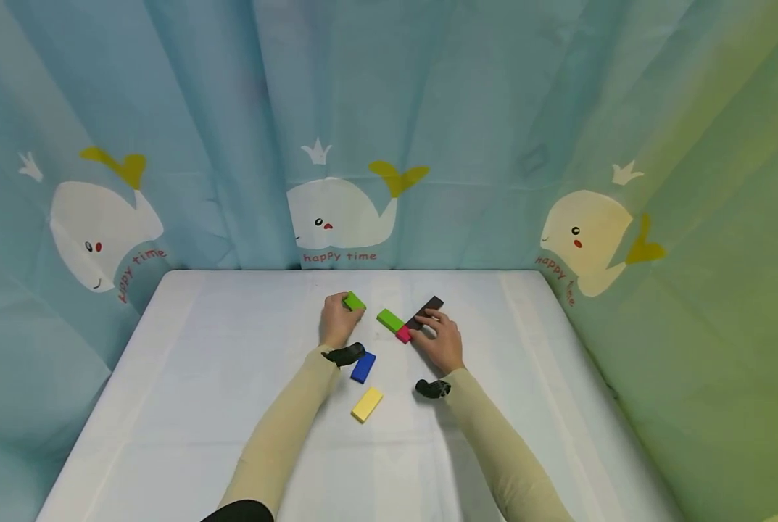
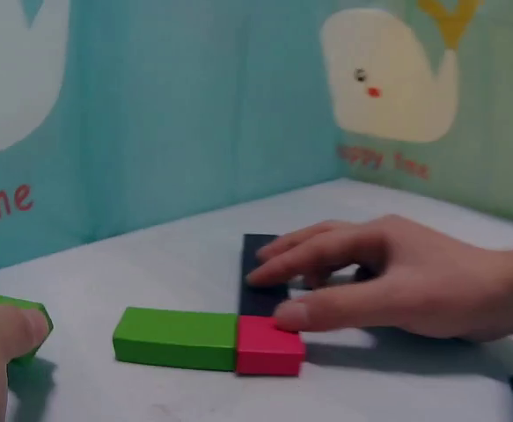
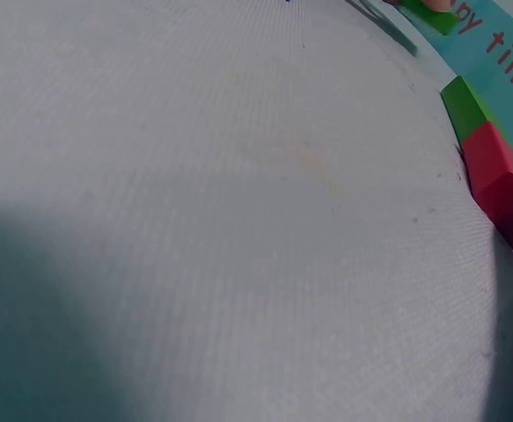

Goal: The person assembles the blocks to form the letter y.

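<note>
In the head view my left hand (image 1: 338, 319) pinches a green block (image 1: 354, 301) between thumb and fingers. The left wrist view shows that block (image 2: 29, 325) at the left edge, with a shadow below it. A second green block (image 1: 390, 320) lies end to end with a small red block (image 1: 403, 334). From the red block a black block (image 1: 433, 304) runs back at an angle. My right hand (image 1: 442, 342) rests over these two, its thumb (image 2: 304, 313) at the red block's top edge and its fingers reaching over the black one, fairly straight.
A blue block (image 1: 363, 367) lies close to the left wrist's black strap (image 1: 344, 354). Nearer the front is a yellow block (image 1: 367, 404). The white table (image 1: 186, 406) ends at a light blue curtain (image 1: 467, 109) printed with whales, which hangs around its back and sides.
</note>
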`<state>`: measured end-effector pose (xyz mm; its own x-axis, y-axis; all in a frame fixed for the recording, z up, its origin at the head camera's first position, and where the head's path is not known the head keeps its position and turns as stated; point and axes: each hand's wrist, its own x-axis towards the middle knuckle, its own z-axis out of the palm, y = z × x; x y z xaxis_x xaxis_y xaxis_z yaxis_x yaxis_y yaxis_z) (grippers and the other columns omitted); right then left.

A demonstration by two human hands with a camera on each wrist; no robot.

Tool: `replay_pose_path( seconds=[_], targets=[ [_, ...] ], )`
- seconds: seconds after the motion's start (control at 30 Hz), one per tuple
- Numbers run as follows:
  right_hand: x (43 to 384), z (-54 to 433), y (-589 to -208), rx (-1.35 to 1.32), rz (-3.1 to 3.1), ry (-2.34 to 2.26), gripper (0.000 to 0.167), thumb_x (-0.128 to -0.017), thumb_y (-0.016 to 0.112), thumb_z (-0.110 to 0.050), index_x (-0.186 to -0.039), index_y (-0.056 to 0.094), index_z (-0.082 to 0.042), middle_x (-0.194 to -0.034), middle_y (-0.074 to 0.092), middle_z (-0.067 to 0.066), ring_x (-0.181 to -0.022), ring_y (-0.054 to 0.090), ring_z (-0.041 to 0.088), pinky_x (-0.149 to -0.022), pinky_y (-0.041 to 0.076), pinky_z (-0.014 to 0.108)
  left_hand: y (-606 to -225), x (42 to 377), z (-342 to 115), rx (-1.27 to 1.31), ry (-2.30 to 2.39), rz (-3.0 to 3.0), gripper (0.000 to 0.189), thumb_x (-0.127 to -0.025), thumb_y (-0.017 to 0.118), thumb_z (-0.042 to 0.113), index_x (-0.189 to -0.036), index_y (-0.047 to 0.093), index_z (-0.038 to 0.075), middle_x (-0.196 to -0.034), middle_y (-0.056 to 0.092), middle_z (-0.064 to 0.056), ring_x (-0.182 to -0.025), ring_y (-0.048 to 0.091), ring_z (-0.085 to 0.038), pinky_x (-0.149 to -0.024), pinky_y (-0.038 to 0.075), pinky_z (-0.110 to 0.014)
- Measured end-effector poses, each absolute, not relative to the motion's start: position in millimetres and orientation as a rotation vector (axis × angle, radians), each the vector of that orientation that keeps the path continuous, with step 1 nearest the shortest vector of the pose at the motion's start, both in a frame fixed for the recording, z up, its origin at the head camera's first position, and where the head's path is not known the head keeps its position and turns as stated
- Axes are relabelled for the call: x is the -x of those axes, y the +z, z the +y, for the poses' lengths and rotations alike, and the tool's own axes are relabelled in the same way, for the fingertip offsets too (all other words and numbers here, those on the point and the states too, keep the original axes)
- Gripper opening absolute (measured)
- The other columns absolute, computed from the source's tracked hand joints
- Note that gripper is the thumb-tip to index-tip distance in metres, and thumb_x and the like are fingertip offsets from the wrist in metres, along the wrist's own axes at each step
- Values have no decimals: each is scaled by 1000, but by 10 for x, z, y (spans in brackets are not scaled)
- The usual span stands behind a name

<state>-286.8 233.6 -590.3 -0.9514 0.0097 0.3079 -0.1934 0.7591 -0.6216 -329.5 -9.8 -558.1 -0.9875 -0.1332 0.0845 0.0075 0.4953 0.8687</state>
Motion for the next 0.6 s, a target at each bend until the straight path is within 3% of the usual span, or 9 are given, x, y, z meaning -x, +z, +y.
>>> replay_pose_path(
  seconds=[0.2, 0.6],
  targets=[
    [2851, 2306, -5860, -150, -2663, 987, 43, -86, 74, -36, -122, 70, -13, -140, 52, 8, -123, 46, 37, -100, 33, 56, -5573, 3363, -77, -153, -1549, -2561, 44, -86, 72, 6, -127, 60, -4, -120, 56, -23, -98, 59, -32, -84, 51, -40],
    [2820, 2300, -5837, -124, -2681, 981, 44, -87, 74, -35, -123, 69, -12, -141, 51, 8, -122, 46, 36, -100, 33, 55, -5512, 3332, 108, -203, -1477, -2605, 40, -86, 74, 7, -124, 63, -2, -116, 59, -21, -103, 60, -32, -88, 50, -41]
  ],
)
